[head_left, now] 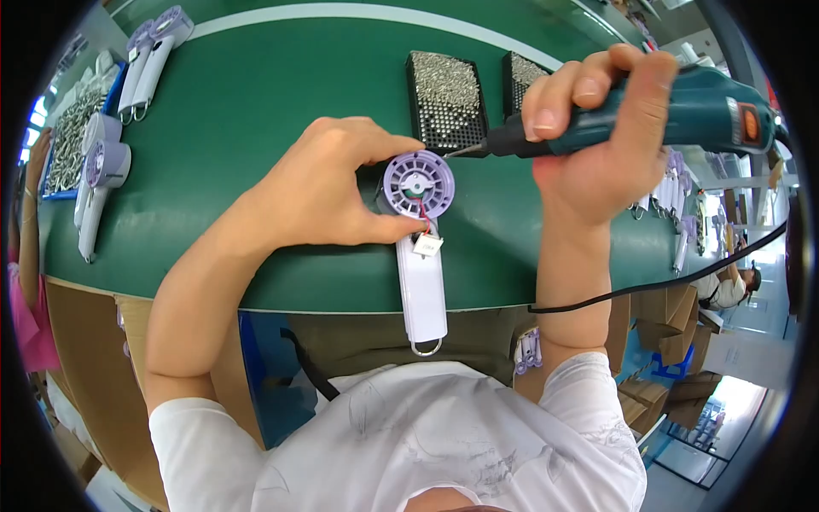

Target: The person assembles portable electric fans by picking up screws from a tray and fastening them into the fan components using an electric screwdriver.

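My left hand (337, 188) grips the round purple head of a handheld fan (434, 183) between thumb and fingers. The fan's white handle (423, 294) points toward me past the table edge, with a metal loop at its end. Red wires and a small white tag (427, 245) show at the open head. My right hand (597, 128) is closed around a teal electric screwdriver (695, 111), held level. Its thin bit reaches the upper right rim of the fan head; whether it touches a screw is too small to tell.
Behind the fan stands a black screw tray (448, 98) full of small screws, a second tray (522, 75) beside it. More fans (107, 166) lie at the left near a blue bin (72, 145) of metal parts. A black cord (657, 294) crosses my right forearm. Cardboard boxes (94, 350) stand below the table.
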`<control>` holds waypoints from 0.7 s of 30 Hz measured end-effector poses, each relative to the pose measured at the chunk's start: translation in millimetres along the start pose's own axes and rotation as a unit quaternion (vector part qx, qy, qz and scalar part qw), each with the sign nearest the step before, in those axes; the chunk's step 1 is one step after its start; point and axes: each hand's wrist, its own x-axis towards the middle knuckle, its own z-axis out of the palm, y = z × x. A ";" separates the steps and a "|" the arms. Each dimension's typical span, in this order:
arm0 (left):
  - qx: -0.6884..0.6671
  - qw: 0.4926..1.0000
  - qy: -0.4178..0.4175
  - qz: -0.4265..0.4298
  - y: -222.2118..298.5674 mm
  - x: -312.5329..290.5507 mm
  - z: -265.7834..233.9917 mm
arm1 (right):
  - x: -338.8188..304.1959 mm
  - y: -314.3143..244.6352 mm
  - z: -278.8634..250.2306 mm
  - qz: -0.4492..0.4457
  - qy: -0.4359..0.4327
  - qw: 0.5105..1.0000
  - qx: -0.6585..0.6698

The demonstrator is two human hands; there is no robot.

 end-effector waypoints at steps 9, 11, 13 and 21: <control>-0.020 1.000 -0.007 -0.021 -1.5 -0.7 -0.1 | -13.0 6.2 15.1 0.039 -0.207 0.974 0.081; -0.023 1.000 -0.005 -0.017 -2.0 -1.8 0.2 | -17.6 4.7 20.2 0.027 -0.206 0.977 0.050; -0.023 1.000 -0.003 -0.016 -1.5 -2.3 -0.3 | -18.6 5.9 20.2 0.025 -0.206 0.977 0.046; -0.033 0.999 -0.007 -0.016 -2.6 0.6 1.0 | -31.5 8.3 38.5 0.033 -0.134 0.990 0.003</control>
